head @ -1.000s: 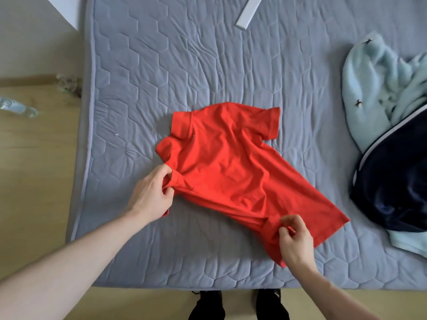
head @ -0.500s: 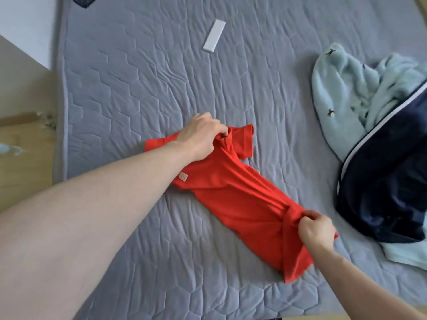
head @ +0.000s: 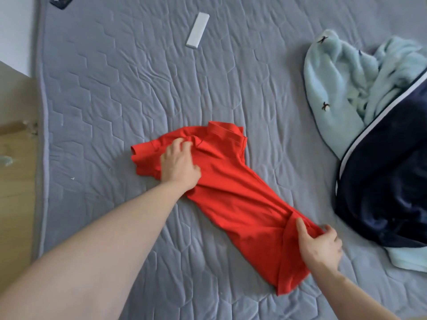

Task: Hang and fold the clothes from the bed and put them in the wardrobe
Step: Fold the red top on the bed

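The red shirt (head: 233,192) is lying on the bed (head: 111,93), stretched out on a diagonal from the collar up near the middle to the hem down at the lower right. It's folded narrow lengthwise, so it looks like a long strip.

Left hand (head: 179,166) is flat-ish on the collar end, fingers spread and pressing down on the sleeve area, not really gripping anything. Right hand (head: 320,242) has a grip on the hem end, thumb on top and fingers curled under the edge of the fabric.

There's lots of bare mattress to the left of the shirt, running out to the bed's left edge, and more above it. A white remote (head: 197,30) sits near the top, well apart from the shirt. Over on the right there's a light blue fleece (head: 337,88) with a navy jacket (head: 383,181) lying partly over it. The jacket is near the right hand but not touching it. A dark thing (head: 61,1) pokes in at the top left corner, can't tell what it is.
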Demonstrator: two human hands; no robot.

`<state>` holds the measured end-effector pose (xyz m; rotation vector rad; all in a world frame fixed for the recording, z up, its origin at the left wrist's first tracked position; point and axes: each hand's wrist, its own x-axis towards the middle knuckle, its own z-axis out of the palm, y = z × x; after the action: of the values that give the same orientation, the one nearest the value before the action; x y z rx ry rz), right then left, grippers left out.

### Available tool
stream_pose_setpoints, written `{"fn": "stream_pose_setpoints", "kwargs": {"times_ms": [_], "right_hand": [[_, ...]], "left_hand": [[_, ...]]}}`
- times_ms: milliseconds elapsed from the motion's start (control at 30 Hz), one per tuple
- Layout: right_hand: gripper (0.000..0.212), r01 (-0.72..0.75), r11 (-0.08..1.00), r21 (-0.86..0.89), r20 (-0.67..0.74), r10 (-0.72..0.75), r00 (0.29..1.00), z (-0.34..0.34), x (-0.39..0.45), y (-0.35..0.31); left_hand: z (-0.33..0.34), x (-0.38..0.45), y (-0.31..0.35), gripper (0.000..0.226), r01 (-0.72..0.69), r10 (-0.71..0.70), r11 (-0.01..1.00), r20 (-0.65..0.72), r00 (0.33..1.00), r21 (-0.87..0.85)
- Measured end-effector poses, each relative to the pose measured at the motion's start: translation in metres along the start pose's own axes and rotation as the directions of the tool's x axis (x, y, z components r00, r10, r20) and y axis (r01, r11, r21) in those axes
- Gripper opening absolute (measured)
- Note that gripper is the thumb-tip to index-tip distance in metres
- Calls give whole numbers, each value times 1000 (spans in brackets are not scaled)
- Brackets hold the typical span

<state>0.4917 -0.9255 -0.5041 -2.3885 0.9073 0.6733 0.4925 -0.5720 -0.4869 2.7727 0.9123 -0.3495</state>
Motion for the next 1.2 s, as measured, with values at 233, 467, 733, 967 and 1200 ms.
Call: {"fn": "stream_pose_setpoints", "kwargs": {"times_ms": [233,467,733,967,1200], "right_hand": [[69,1,996,-93,100,8,995,1,10,28],[9,117,970,212,198,-160,967,-5,0,18],[13,-4,972,235,215,-48,975,-9,-4,12],[5,-220,958,186,372,138,918,-19,4,32],[11,-275,955,115,461,194,866,-32,-18,69]], "left_hand": [[10,-15,-89,58,235,-229,972,123,966,-33],[0,-35,-52,56,-150,150,988,-6,989,47],[65,-192,23,42,-121,317,920,526,789,-374],[125,-259,111,48,885,-52,78,885,463,-459],[121,-290,107,28,873,-332,251,810,484,-419]]}}
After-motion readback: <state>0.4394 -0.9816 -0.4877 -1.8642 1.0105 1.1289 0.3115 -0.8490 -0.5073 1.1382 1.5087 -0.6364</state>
